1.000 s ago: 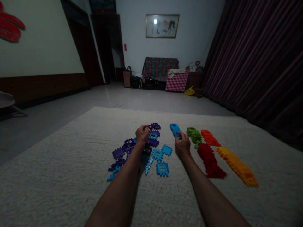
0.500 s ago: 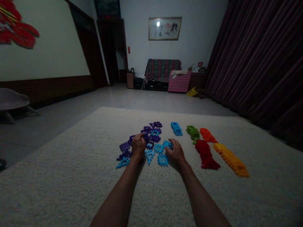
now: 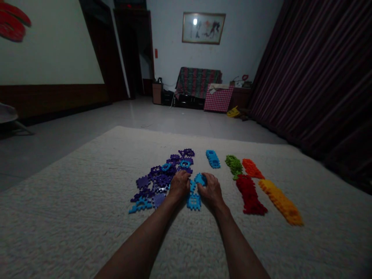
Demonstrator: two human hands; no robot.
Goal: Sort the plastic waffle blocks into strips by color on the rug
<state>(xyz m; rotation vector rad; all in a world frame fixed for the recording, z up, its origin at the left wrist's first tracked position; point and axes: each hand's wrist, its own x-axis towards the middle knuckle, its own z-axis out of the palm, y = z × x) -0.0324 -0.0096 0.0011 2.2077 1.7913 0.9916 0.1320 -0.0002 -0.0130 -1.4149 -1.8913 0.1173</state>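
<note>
Touching 1 light-blue toothed plastic square (image 3: 200,178) with the narrowly curved right hand (image 3: 211,190), well in from the far edge of the cream textured mat (image 3: 87,174). Holding the left hand (image 3: 180,185) curled just left of it (for both, impossible to tell whether gripping).

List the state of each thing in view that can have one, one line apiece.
Left hand: curled, grip unclear
Right hand: at a blue piece, grip unclear
Purple pieces: scattered, some overlapping
Far blue pieces: lined up
Green pieces: grouped
Red pieces: grouped
Orange pieces: grouped
Yellow pieces: lined up
Pale rug: spread out
Curtain: hanging in folds
Framed picture: hung up
</note>
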